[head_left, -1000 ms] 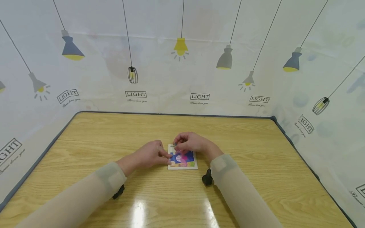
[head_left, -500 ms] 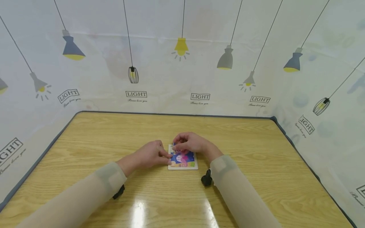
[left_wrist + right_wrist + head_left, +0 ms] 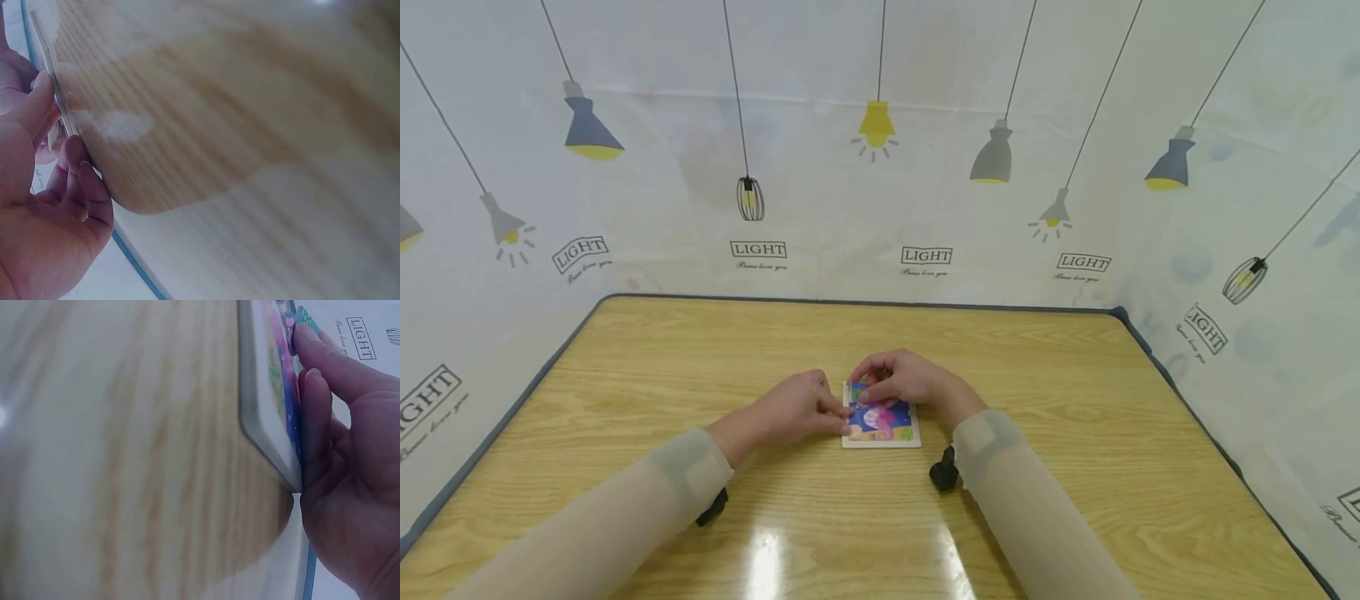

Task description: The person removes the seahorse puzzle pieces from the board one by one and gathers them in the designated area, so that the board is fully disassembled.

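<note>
At about eleven o'clock on a pale-rimmed, rectangular puzzle board (image 3: 880, 444), twelve being the far side: a small, flat, teal-and-green jigsaw piece (image 3: 305, 317). Pinched between thumb and fingers of the right hand (image 3: 913, 377). Within the last second, tipped from nearly upright and edge-on to a lower slant with printed face showing. Only partly visible past the fingertips; full contact with the board impossible to tell. By judgement, past carrying and into fitting, with alignment as the delicate part.

From centre toward six o'clock on the board, a blue, pink and orange printed picture (image 3: 883, 419), laid flat and seemingly assembled already. At nine o'clock, thumb and forefinger of the left hand (image 3: 797, 408) against the board's edge, slightly apart from each other, in the same spot as a second ago; cannot tell whether a true pinch or only a steadying touch. No visible sliding of the board meanwhile, probably thanks to that contact.

Toward seven and five o'clock, long beige sleeves (image 3: 602, 500), with a small black device (image 3: 943, 472) beside the right one. Underneath, a glossy yellow-brown wood-grain table (image 3: 835, 533); beyond its dark blue edging (image 3: 1122, 313) at twelve, a whitish wall covering (image 3: 820, 183) printed with hanging lamps.
</note>
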`<state>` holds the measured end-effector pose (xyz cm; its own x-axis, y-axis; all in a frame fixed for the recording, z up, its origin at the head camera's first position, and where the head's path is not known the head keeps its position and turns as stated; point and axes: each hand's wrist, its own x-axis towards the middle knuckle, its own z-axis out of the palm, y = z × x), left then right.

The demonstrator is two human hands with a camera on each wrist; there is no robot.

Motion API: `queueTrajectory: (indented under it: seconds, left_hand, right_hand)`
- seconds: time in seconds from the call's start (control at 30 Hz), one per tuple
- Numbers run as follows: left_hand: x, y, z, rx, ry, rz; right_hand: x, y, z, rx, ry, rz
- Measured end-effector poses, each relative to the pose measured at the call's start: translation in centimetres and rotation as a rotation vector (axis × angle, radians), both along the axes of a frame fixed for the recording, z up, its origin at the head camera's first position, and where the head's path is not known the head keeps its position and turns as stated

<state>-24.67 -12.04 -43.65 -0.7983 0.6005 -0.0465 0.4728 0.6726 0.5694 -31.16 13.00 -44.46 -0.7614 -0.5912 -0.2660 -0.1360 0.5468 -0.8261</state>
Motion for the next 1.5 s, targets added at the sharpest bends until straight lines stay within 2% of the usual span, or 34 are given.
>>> queueTrajectory:
  seconds: [0.43,0.9,1.33,1.5]
  left_hand:
    - [-0.10,0.03,-0.04,-0.009,-0.002,0.002]
    - [-0.10,0.10,0.37,-0.005,-0.012,0.004]
    - [-0.11,0.11,0.19,0.006,0.001,0.001]
    - [0.05,0.02,0.19,0.003,0.001,0.008]
  right_hand:
    - [-0.11,0.23,0.07,-0.005,-0.001,0.026]
    - [0.11,0.42,0.35,-0.047,-0.015,0.011]
    - [0.00,0.54,0.15,-0.060,-0.030,0.004]
    - [0.28,0.56,0.28,-0.066,0.015,-0.008]
